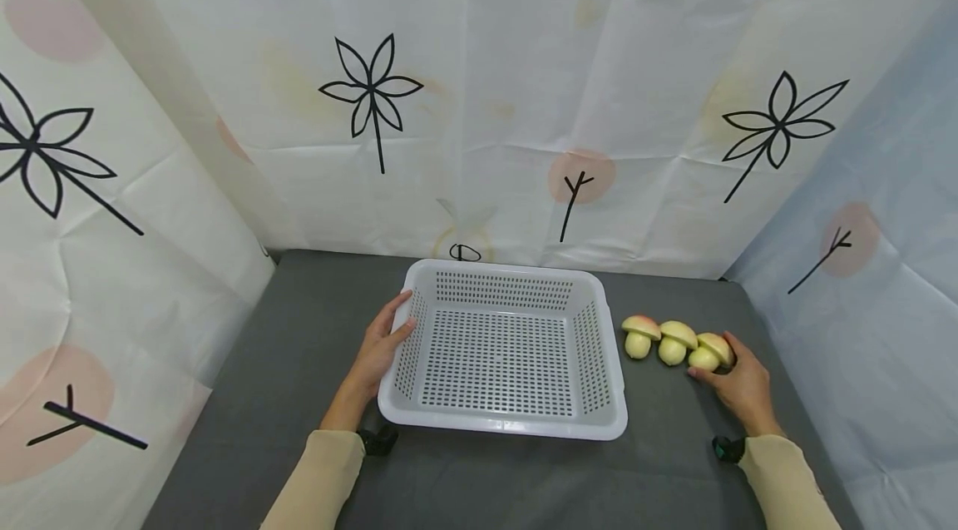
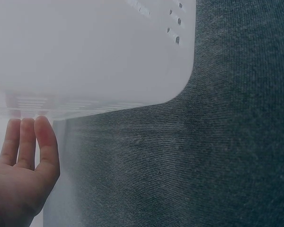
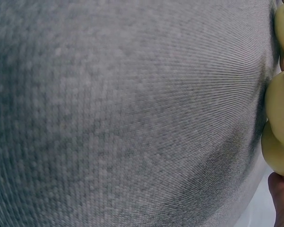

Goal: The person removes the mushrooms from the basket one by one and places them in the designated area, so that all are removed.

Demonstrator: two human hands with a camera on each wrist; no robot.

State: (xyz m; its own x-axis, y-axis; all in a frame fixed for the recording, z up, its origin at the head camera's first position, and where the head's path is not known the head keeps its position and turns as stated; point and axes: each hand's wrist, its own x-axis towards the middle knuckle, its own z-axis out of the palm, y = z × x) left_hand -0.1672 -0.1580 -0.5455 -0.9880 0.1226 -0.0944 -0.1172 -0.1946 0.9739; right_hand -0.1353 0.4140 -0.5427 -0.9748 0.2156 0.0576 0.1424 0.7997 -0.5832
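Note:
A white plastic basket (image 1: pixel 494 422) with slotted walls lies on the grey cloth, empty inside. My left hand (image 1: pixel 377 357) holds its left side, thumb and index finger over the rim; in the left wrist view several fingertips meet the outer wall. To the right of the basket three yellow-green toy mushrooms with reddish tints on their caps stand in a row: a left one (image 1: pixel 639 336), a middle one (image 1: pixel 677 341) and a right one (image 1: pixel 711 353). My right hand (image 1: pixel 741 387) grips the right mushroom between thumb and fingers. Only part of that grip shows in the right wrist view.
Grey cloth (image 1: pixel 322 305) covers the table. White curtains (image 1: pixel 479 97) printed with black leaf and twig drawings enclose it at the back and both sides. The right curtain (image 1: pixel 883 330) hangs close beyond my right hand. Dark wrist straps are on both arms.

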